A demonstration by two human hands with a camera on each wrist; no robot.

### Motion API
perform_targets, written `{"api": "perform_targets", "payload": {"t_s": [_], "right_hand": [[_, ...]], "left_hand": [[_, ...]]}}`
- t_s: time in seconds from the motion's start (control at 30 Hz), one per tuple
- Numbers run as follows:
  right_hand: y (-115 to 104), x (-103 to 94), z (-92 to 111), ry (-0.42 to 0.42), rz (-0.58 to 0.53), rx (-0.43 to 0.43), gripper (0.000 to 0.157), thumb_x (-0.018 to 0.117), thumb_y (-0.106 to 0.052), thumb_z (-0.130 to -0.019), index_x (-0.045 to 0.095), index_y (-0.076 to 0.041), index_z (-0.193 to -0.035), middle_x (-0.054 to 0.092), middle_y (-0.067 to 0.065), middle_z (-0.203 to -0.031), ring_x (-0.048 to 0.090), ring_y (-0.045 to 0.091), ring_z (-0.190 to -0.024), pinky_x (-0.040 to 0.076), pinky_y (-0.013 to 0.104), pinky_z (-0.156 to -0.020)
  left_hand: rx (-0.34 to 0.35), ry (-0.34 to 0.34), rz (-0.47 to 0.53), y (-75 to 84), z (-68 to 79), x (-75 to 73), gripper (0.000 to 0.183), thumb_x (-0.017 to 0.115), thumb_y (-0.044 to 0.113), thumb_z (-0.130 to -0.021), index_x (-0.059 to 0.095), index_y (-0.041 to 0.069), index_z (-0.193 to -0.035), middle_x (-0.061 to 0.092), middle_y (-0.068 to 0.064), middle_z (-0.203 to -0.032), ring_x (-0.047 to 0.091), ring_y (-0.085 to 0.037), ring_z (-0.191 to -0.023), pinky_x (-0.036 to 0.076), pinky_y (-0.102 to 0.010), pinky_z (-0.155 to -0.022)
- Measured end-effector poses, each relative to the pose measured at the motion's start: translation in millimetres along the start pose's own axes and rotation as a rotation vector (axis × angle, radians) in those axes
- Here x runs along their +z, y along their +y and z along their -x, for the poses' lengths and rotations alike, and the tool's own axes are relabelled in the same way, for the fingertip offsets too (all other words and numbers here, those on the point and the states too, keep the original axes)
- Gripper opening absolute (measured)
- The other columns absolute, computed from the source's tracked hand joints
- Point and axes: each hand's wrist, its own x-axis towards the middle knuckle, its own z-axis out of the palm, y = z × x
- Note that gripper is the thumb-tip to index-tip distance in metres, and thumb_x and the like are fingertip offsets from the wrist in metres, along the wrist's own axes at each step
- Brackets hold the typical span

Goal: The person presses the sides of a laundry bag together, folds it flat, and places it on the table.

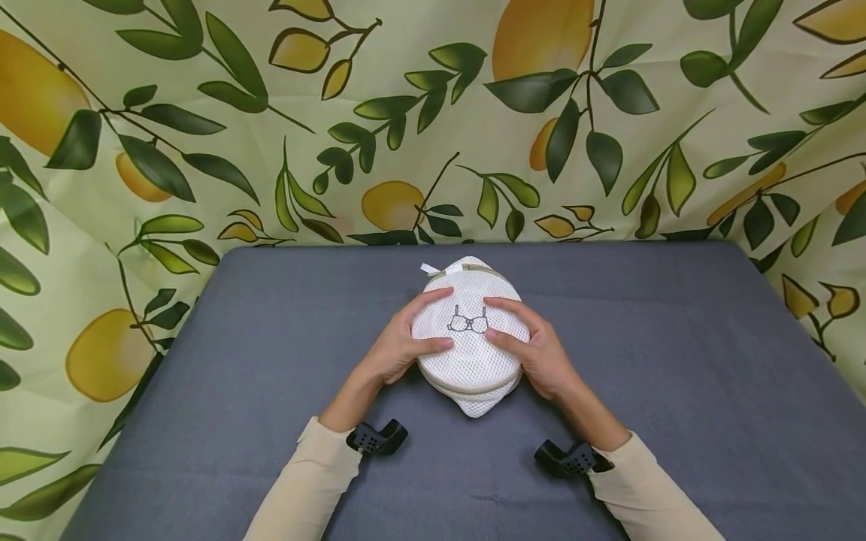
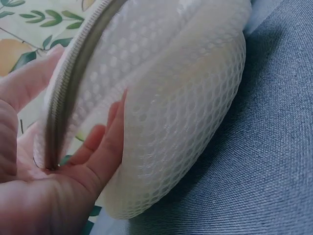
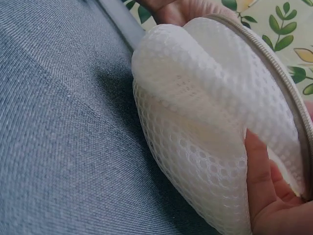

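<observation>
A round white mesh laundry bag with a line drawing of a bra on its top is held over the table's middle. My left hand grips its left side, thumb and one finger on the top face. On the opposite side my right hand holds it the same way. In the left wrist view, other fingers reach under the zippered rim, against the soft mesh below. A beige zipper runs round the edge, and a white tab sticks out at the back left. The bag's inside cannot be made out.
A grey-blue cloth covers the table. Behind it hangs a curtain printed with lemons and leaves. Black wrist cameras are strapped at both cuffs.
</observation>
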Motion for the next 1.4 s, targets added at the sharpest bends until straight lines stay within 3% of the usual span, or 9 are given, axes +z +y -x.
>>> {"api": "perform_targets", "payload": {"t_s": [0.23,0.4,0.6,0.7,0.83,1.0,1.2,1.3,1.4], "right_hand": [[0.8,-0.2,0.1,0.053,0.07,0.036,0.048,0.071,-0.003,-0.086,0.055,-0.004,-0.131,0.051,0.014,-0.125,0.061,0.018,-0.095,0.055,0.03,-0.075],[-0.3,1.4,0.1,0.062,0.09,0.048,0.047,0.071,-0.005,-0.086,0.055,-0.004,-0.131,0.051,0.014,-0.124,0.061,0.018,-0.094,0.054,0.03,-0.075],[-9.0,5.5,4.9,0.113,0.234,0.005,0.044,0.073,-0.01,-0.085,0.06,-0.009,-0.127,0.052,0.01,-0.125,0.054,0.018,-0.106,0.049,0.026,-0.084],[-15.6,8.6,8.6,0.132,0.38,-0.033,0.043,0.076,-0.015,-0.084,0.063,-0.014,-0.125,0.049,0.008,-0.129,0.045,0.019,-0.116,0.039,0.029,-0.095],[-19.8,8.9,12.5,0.13,0.479,-0.054,0.044,0.076,-0.017,-0.084,0.063,-0.017,-0.126,0.045,0.01,-0.131,0.04,0.022,-0.121,0.033,0.041,-0.1],[-23.5,7.8,21.7,0.181,0.562,-0.068,0.045,0.073,-0.015,-0.086,0.06,-0.016,-0.129,0.041,0.012,-0.132,0.043,0.025,-0.114,0.042,0.041,-0.089],[-25.7,16.9,53.4,0.274,0.64,-0.099,0.056,0.073,-0.012,-0.086,0.051,-0.014,-0.137,0.041,0.013,-0.128,0.048,0.023,-0.101,0.051,0.025,-0.073],[-24.3,23.0,73.8,0.299,0.55,-0.03,0.063,0.072,-0.011,-0.086,0.042,-0.015,-0.142,0.042,0.012,-0.128,0.051,0.023,-0.101,0.052,0.024,-0.073],[-26.2,30.4,90.3,0.31,0.36,0.085,0.066,0.069,-0.01,-0.089,0.033,-0.018,-0.145,0.041,0.013,-0.128,0.055,0.025,-0.102,0.052,0.028,-0.077]], "left_hand": [[-0.009,0.024,-0.059,-0.8,-0.8,-0.3,0.068,0.071,-0.01,-0.08,0.045,0.007,-0.141,0.042,-0.014,-0.136,0.05,-0.023,-0.114,0.048,-0.03,-0.09],[-0.009,0.058,-0.181,1.6,-1.0,-2.7,0.067,0.073,-0.006,-0.079,0.047,0.007,-0.14,0.042,-0.013,-0.138,0.048,-0.022,-0.116,0.044,-0.03,-0.094],[0.019,0.144,-0.491,30.4,-2.3,-5.1,0.065,0.077,0.007,-0.081,0.049,0.009,-0.139,0.041,-0.016,-0.135,0.053,-0.032,-0.105,0.052,-0.039,-0.079],[0.053,0.163,-0.618,42.1,-15.1,-11.9,0.067,0.078,0.012,-0.08,0.048,0.011,-0.14,0.04,-0.014,-0.133,0.047,-0.035,-0.111,0.049,-0.046,-0.085],[0.094,0.111,-0.736,41.7,-40.7,-21.2,0.068,0.08,0.021,-0.079,0.05,0.018,-0.14,0.041,-0.005,-0.134,0.042,-0.025,-0.119,0.043,-0.045,-0.094],[0.104,0.014,-0.906,47.2,-64.1,-18.5,0.065,0.079,0.035,-0.079,0.053,0.024,-0.137,0.043,0.003,-0.14,0.038,-0.016,-0.128,0.033,-0.044,-0.103],[0.088,-0.113,-0.932,48.0,-78.0,-16.4,0.063,0.08,0.034,-0.078,0.056,0.023,-0.135,0.046,0.002,-0.14,0.04,-0.014,-0.128,0.032,-0.041,-0.105],[0.113,-0.17,-0.847,46.1,-84.1,-15.8,0.062,0.079,0.027,-0.08,0.054,0.015,-0.136,0.049,-0.001,-0.135,0.043,-0.017,-0.124,0.036,-0.038,-0.103],[0.132,-0.191,-0.739,45.0,-90.3,-15.3,0.06,0.077,0.018,-0.082,0.053,0.01,-0.136,0.052,-0.004,-0.132,0.044,-0.022,-0.122,0.037,-0.036,-0.101]]}}
